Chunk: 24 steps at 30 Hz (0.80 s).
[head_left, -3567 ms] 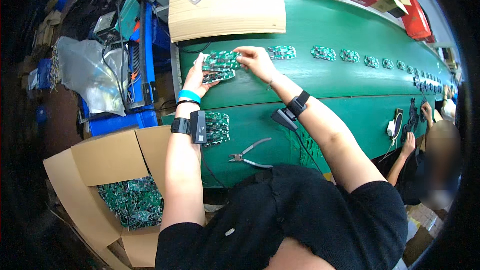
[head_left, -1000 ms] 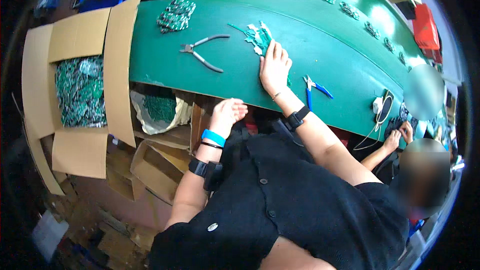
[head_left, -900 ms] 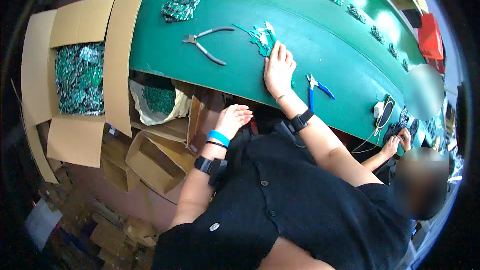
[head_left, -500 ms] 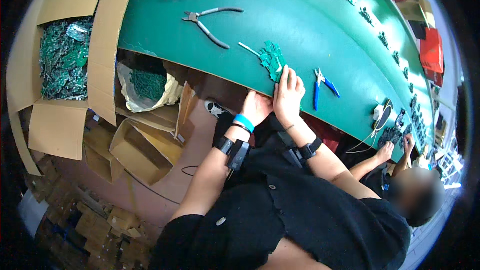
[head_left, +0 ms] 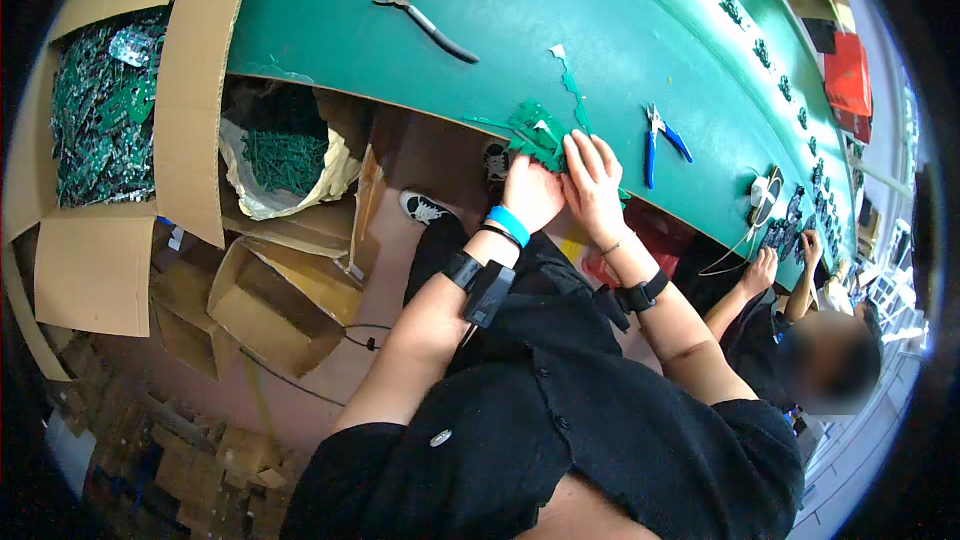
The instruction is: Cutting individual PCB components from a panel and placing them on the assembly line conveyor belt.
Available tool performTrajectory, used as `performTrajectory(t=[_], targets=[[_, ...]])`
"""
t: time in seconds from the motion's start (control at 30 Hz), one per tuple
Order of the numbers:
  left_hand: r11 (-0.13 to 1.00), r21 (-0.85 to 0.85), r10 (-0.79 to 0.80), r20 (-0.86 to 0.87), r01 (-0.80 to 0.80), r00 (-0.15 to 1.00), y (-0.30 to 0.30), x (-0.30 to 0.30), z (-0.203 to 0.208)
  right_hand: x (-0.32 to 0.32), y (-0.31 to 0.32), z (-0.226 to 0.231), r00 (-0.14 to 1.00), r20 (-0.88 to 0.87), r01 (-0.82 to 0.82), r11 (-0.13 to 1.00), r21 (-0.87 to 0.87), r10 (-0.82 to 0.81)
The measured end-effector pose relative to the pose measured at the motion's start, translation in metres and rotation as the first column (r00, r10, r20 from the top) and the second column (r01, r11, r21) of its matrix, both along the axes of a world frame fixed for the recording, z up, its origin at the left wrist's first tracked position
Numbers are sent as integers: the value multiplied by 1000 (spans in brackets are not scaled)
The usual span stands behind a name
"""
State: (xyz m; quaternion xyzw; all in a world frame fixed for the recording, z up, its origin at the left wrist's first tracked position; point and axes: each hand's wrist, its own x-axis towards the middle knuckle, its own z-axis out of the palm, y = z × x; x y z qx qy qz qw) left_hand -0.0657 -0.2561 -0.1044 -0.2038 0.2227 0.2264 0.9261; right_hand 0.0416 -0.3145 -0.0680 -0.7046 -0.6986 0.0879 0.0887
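Observation:
A clump of thin green circuit-board scraps (head_left: 537, 130) lies over the near edge of the green table. My left hand (head_left: 533, 192) is cupped at that edge with the lower part of the clump in it; its fingertips are hidden by the scraps. Just to the right, my right hand (head_left: 594, 180) touches the clump's side, fingers stretched forward and slightly bent over the edge. A narrow green strip (head_left: 571, 85) with a pale end runs away from its fingertips. A small green bit (head_left: 624, 197) shows beside the right wrist.
Grey-handled cutters (head_left: 430, 15) lie far left and blue-handled nippers (head_left: 655, 135) to the right. At left stand a carton of circuit boards (head_left: 187, 90) and a lined box of green scraps (head_left: 340, 175). Another person's hands (head_left: 765, 268) work at the right beside dark parts.
The clump has come toward me, over the table edge and into my left hand. My right fingers have slid off its top to its right side. The view has shifted slightly.

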Motion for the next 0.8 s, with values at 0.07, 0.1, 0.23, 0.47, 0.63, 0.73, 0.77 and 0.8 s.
performTrajectory(t=[0.07, 0.1, 0.23, 0.47, 0.63, 0.73, 0.77, 0.8], targets=[[997, -35, -69, 1, 69, 998, 2, 3, 0, 6, 6, 3, 989, -80, 133, 987, 95, -126], [993, -51, -112, -43, 110, 993, 3, 4, 4, 8, 11, 4, 988, -80, 143, 984, 104, -135], [995, 99, 17, 51, -22, 999, 1, 6, 1, 0, 15, 2, 991, -103, 89, 992, 86, -80], [999, 39, -28, -87, 31, 996, -2, 3, -2, 0, 14, 5, 952, -263, 181, 980, 77, -155], [997, 52, -42, -158, 51, 986, 0, 5, 8, -7, 26, 7, 873, -252, 435, 900, 16, -417], [998, 62, -19, -147, 29, 989, -2, 6, 5, -10, 37, 14, 757, -293, 568, 810, -149, -585], [997, 71, -23, -137, 32, 990, -2, 6, 5, -9, 39, 17, 756, -293, 568, 809, -150, -585], [997, 70, -23, -138, 33, 990, -2, 6, 5, -8, 40, 21, 685, -345, 609, 764, -214, -642]])
